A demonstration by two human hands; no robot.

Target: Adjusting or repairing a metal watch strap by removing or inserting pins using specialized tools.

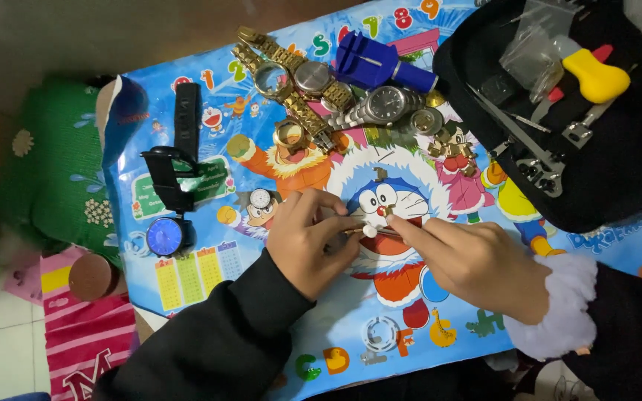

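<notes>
My left hand (307,241) is curled on a colourful cartoon mat (351,312), pinching a thin tool with a small white tip (369,231). My right hand (477,261) reaches in from the right, its fingertips pinched on a tiny metal part (389,212) just above that tip. Both hands meet over the mat's middle. A small watch dial (260,199) lies just left of my left hand.
Gold and silver watches (313,89) and a blue plastic tool (377,63) are piled at the mat's far edge. A black-strapped watch with a blue face (165,234) lies left. An open black tool case (596,134) with a yellow-handled tool (594,74) sits right. Green fabric (53,171) lies far left.
</notes>
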